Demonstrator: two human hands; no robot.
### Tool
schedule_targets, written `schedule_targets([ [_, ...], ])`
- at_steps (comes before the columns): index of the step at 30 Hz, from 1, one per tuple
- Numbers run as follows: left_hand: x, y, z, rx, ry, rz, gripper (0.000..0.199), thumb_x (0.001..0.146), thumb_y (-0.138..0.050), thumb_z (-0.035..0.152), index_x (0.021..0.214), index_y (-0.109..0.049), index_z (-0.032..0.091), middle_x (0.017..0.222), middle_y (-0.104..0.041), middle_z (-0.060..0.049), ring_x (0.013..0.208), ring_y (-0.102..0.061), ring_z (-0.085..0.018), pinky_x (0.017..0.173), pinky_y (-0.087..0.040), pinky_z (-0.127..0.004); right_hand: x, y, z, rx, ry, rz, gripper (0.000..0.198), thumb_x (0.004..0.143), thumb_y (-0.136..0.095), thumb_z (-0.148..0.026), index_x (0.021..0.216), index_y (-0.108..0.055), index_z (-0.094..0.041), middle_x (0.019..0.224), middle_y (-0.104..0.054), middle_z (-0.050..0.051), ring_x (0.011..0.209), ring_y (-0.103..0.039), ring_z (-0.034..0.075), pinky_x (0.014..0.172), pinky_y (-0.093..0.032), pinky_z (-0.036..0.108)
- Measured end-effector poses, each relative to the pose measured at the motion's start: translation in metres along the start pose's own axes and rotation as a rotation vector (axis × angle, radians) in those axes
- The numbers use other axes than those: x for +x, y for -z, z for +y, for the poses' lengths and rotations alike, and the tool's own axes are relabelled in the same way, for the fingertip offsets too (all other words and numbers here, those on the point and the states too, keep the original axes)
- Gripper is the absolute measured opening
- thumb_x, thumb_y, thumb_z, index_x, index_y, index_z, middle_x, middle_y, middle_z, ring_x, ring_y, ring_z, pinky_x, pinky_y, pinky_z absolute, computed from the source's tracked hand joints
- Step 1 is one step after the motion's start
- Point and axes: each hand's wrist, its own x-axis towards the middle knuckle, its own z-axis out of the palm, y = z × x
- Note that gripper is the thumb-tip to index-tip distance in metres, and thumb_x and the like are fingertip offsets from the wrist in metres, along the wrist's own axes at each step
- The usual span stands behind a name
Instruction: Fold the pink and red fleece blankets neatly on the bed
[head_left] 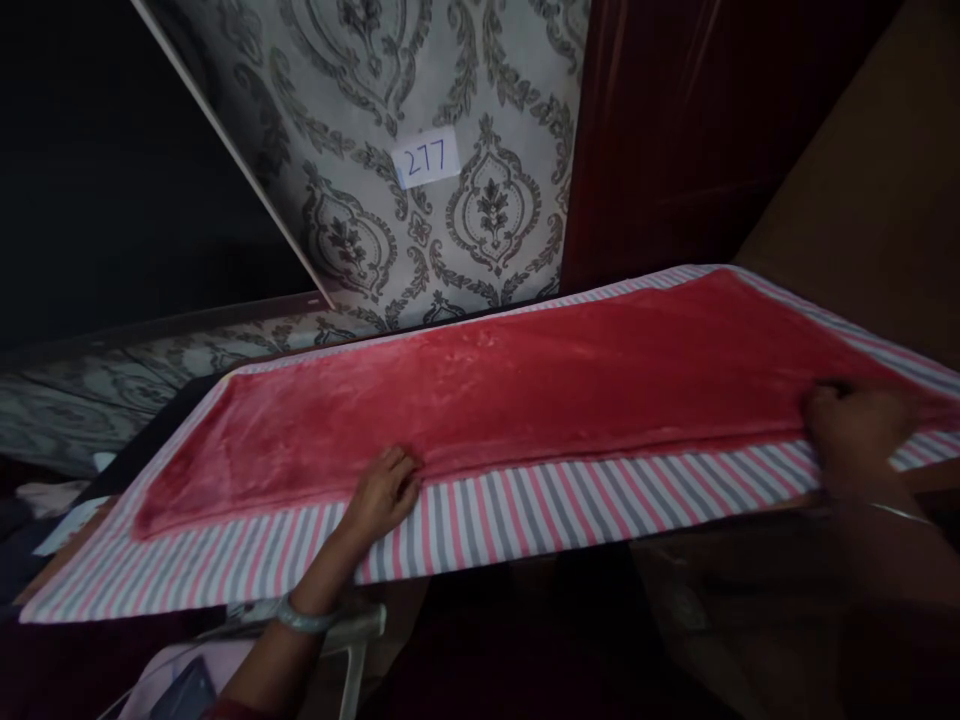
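A long red plush blanket (525, 385), folded into layers, lies flat on a striped cloth (517, 510) in white, pink and grey. At the blanket's near edge, left of the middle, my left hand (386, 490) has its fingers curled on the fabric, closed on that edge. Farther right, my right hand (859, 425) is closed at the near edge close to the blanket's right end. Motion smears it a little, and its fingertips are partly hidden.
A dark screen (150, 180) stands behind the table on the left. Patterned wallpaper carries a paper label (426, 157) reading 277. A dark red panel (675, 130) rises at the back right. Below the near edge are a metal-framed chair (356, 630) and a phone (184, 690).
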Motion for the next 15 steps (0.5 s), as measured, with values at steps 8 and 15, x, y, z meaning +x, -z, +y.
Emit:
schedule_targets([
  [8,0.113,0.016,0.014,-0.179,-0.093,-0.136,0.030,0.099,-0.045,0.036,0.097,-0.070,0.019,0.096,-0.073,-0.007,0.087,-0.068,-0.018,0.081,-0.052,-0.030,-0.009,0.031,-0.027,0.080,-0.054,-0.070,0.049,0.086,-0.042,-0.028,0.108,-0.078,-0.003,0.106,-0.073,0.026,0.100,-0.066,0.036,0.083,-0.047,0.042],
  [15,0.254,-0.038,0.049,0.061,0.074,-0.078,0.061,0.095,-0.054,0.031,0.150,-0.045,0.007,0.156,-0.045,-0.021,0.147,-0.039,-0.031,0.121,-0.032,-0.046,-0.009,0.033,-0.031,0.125,-0.037,-0.092,0.046,0.086,-0.042,-0.023,0.107,-0.077,-0.003,0.112,-0.073,0.023,0.108,-0.065,0.033,0.098,-0.047,0.040],
])
